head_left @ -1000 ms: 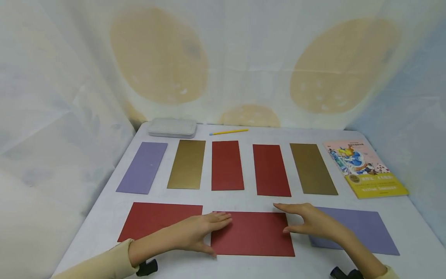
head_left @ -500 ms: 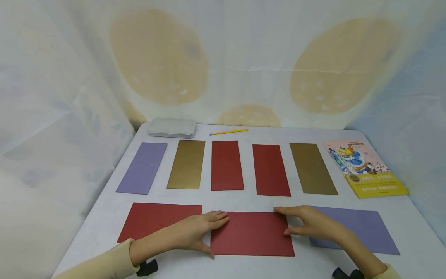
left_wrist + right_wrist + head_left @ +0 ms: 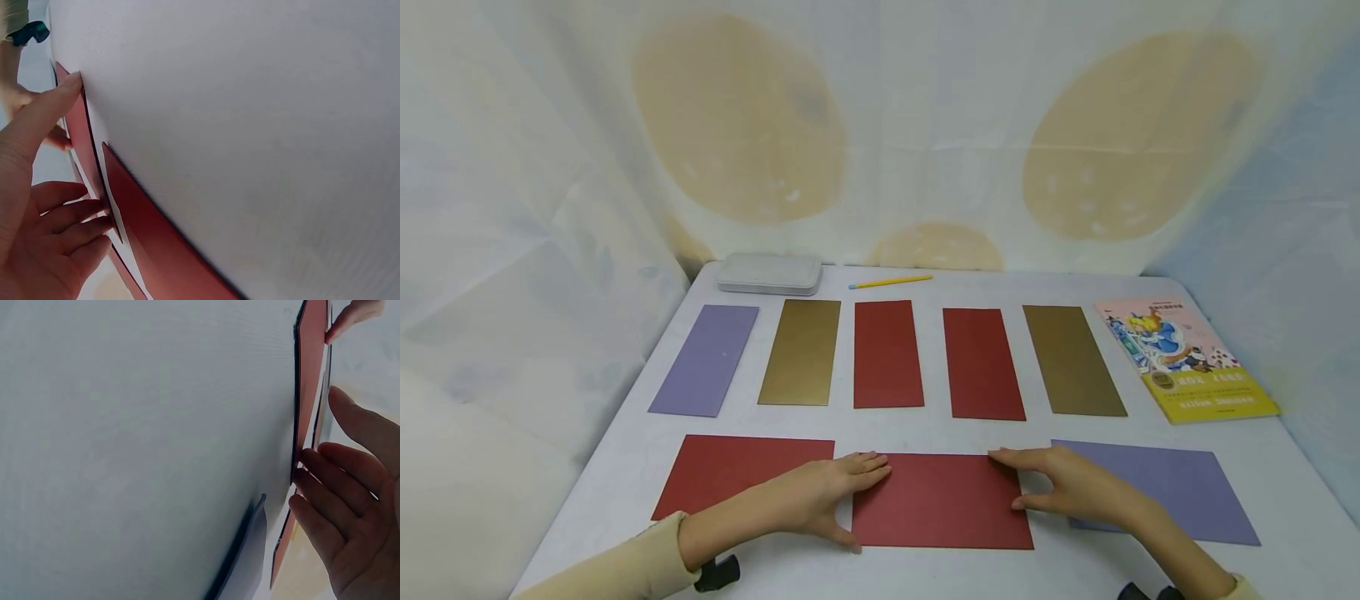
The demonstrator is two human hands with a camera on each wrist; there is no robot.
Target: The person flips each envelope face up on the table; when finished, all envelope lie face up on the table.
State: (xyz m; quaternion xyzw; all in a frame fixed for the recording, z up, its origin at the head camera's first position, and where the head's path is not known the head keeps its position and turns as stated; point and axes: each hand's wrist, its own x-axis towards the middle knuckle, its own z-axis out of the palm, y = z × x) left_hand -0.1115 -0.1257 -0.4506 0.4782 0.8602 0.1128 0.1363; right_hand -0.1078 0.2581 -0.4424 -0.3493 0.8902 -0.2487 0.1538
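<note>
A flat red rectangular card (image 3: 943, 508) lies sideways at the front middle of the table. My left hand (image 3: 831, 498) rests at its left side, fingers straight over the upper left corner and thumb at the lower left one. At the other end is my right hand (image 3: 1067, 482), index fingertip on the card's top edge and thumb tip touching its right edge. In the left wrist view the left fingers (image 3: 81, 219) lie loosely along the card's side. The right wrist view shows the right fingers (image 3: 337, 487) relaxed near the card's end.
Red (image 3: 737, 471) and purple (image 3: 1172, 492) cards flank the middle one. Behind stands a row of upright-laid cards: purple (image 3: 703, 358), gold (image 3: 800, 354), red (image 3: 887, 354), red (image 3: 983, 364), gold (image 3: 1075, 360). A grey case (image 3: 770, 273), yellow pencil (image 3: 891, 282) and picture book (image 3: 1187, 362) lie farther out.
My right hand has come down slightly, its index fingertip now on the card's top edge. My left hand has shifted a little to the left. The cards have stayed in place.
</note>
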